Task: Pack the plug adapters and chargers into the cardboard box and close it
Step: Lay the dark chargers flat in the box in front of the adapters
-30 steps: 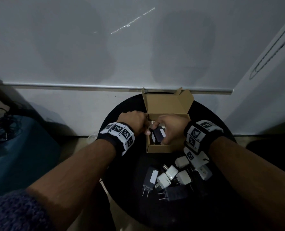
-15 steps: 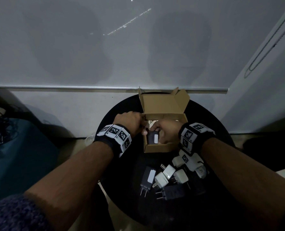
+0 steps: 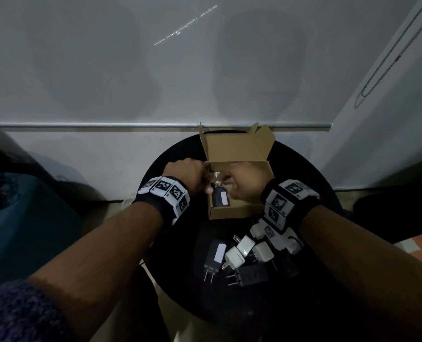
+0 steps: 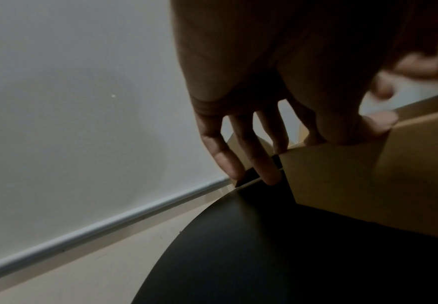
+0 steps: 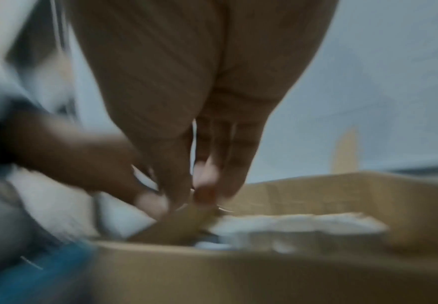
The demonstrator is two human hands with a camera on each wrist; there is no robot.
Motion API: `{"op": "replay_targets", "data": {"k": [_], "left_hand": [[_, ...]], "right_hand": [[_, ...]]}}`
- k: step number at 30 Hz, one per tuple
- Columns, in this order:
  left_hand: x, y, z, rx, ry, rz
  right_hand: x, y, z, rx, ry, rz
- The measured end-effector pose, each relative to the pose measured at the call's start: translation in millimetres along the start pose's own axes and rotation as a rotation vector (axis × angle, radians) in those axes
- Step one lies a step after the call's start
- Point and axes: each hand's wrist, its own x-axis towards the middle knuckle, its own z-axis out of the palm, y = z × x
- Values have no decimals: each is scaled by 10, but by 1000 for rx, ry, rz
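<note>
From the head camera, the small brown cardboard box (image 3: 238, 191) sits open on the round black table (image 3: 177, 287), lid flap upright. The left hand (image 3: 187, 177) pinches its left wall, probably to steady it, while the right hand (image 3: 244, 185) reaches inside over a black charger with a white label (image 3: 220, 197). More black and white plug adapters (image 3: 239, 255) lie loose nearer the body.

The left wrist camera adds the thumb (image 4: 355, 129) hooked over the wall's top edge.

The right wrist camera is blurred; whether those fingers (image 5: 220, 164) grip anything, I cannot tell.
</note>
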Motion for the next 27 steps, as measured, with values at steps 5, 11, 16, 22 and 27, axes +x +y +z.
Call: {"op": "replay_targets", "data": {"k": [5,11,16,22,27], "left_hand": [[-24,20,-19,0,16,-15],[-81,41,-56,25,-1,-7],[-74,46,-47,35,-5,-7],[-93,40,-68,-1,-14,-4],[-122,56,-87,-19,-6,-16]], "right_hand": [[-592,-267,275,150,-136,-251],[-678,-414,630,-276,-253,-439],[-575,-427,672,-400,-202,-492],[-629,-311,532,-116,-1,-503],[-610,-10,-69,156,128,-204]]}}
